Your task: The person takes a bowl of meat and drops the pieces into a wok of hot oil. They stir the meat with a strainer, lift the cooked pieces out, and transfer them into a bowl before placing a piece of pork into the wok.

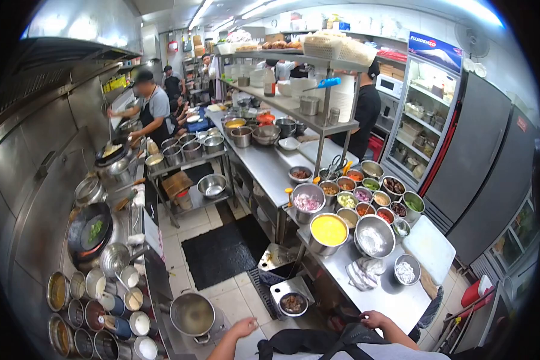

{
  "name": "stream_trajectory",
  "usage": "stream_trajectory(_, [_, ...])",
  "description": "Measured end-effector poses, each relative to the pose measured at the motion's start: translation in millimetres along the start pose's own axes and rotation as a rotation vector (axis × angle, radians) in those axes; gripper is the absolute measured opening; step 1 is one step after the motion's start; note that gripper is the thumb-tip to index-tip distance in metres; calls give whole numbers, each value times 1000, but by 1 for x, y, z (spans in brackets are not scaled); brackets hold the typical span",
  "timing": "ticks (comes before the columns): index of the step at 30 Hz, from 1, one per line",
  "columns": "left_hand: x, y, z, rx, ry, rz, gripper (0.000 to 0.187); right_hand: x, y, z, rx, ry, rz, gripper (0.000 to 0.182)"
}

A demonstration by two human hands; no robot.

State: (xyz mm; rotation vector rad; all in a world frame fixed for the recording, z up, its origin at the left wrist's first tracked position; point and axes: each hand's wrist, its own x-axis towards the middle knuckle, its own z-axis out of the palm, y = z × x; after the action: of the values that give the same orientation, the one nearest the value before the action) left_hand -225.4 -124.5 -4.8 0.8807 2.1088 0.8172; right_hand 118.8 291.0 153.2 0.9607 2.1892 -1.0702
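Observation:
My left hand (244,327) is at the bottom of the view, just right of a large steel pot (192,314) holding cloudy liquid. Its fingers are loosely bent and I see nothing in them. My right hand (373,320) hovers by the near edge of the steel prep table (366,295), half curled, with no object visible in it. Between both hands lies a dark apron (312,343) on my body. Ahead of them a bowl of brown pieces (293,304) rests on a low metal stand. A crumpled cloth (366,274) is on the table beside a bowl of white strips (407,270).
On the left, a wok (90,228) with green leaves sits over flame, near several sauce containers (96,282). The table bears a pot of yellow liquid (329,230) and a white cutting board (430,249). A black mat (225,251) covers the aisle floor. A co-worker (154,108) cooks further along.

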Motion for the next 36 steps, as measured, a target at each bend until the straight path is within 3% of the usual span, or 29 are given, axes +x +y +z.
stream_trajectory(1, [12, -35, 22, 39, -84, -30, 55, 10, 15, -2, 70, 7, -5, 40])
stream_trajectory(2, [6, -27, 22, 78, -179, -79, 56, 11, 23, -6, 93, 67, -30, 38])
stream_trajectory(6, [50, -50, 42, 83, -215, 56, 56, 25, 78, 1, 261, 94, 15, 41])
stream_trajectory(7, [60, -50, 44, 70, -239, 77, 56, 23, 84, 4, 149, 110, 10, 43])
stream_trajectory(9, [74, -53, 50, 47, -317, 104, 55, -1, 72, 5, 52, 108, 12, 38])
stream_trajectory(10, [73, -52, 52, 37, -378, 109, 55, 2, 74, 10, 47, 70, -107, 32])
stream_trajectory(11, [88, -51, 43, -13, -319, 110, 51, 3, 80, 11, 107, -2, 1, 26])
stream_trajectory(12, [62, 25, 11, 125, -232, 37, 48, 49, 133, 32, 32, -33, -180, 22])
stream_trajectory(13, [61, 51, 1, 88, -183, 67, 45, 63, 152, 43, -111, -16, -214, 18])
stream_trajectory(14, [65, 62, -5, 114, -124, 142, 43, 86, 182, 58, 82, -59, -182, 18])
stream_trajectory(15, [59, 99, -13, 122, -68, 119, 41, 83, 177, 39, -322, -240, -689, 20])
stream_trajectory(16, [59, 116, -16, 118, -76, 104, 41, 88, 191, 47, 30, -216, -331, 18])
stream_trajectory(17, [59, 125, -18, 114, -73, 80, 41, 31, 147, 19, 252, -32, -160, 22])
stream_trajectory(18, [57, 134, -19, 109, -96, 71, 41, 17, 148, 16, 463, 210, -92, 28])
stream_trajectory(19, [52, 139, -18, 102, -104, 50, 42, -1, 145, 5, 595, 297, -39, 29])
stream_trajectory(21, [44, 129, -11, 4, -188, 98, 44, -20, 159, -12, 837, 445, 25, 13])
stream_trajectory(22, [34, 143, -7, -25, -259, -8, 46, -29, 162, -14, 991, 608, 20, 9])
stream_trajectory(23, [37, 111, 3, -75, -300, -11, 45, -33, 173, -17, 1090, 676, 20, 19])
stream_trajectory(27, [20, 96, 35, -125, -361, -15, 43, -31, 198, -24, 1521, 797, 110, 27])
stream_trajectory(31, [-7, 118, 49, -84, -430, -135, 43, -9, 210, -40, 1670, 662, 44, 29])
stream_trajectory(34, [-23, 209, 53, 38, -315, -296, 42, 16, 214, -63, 1754, 682, -108, 32])
stream_trajectory(36, [-30, 209, 53, -4, -222, -272, 41, 27, 217, -87, 1688, 721, -77, 34])
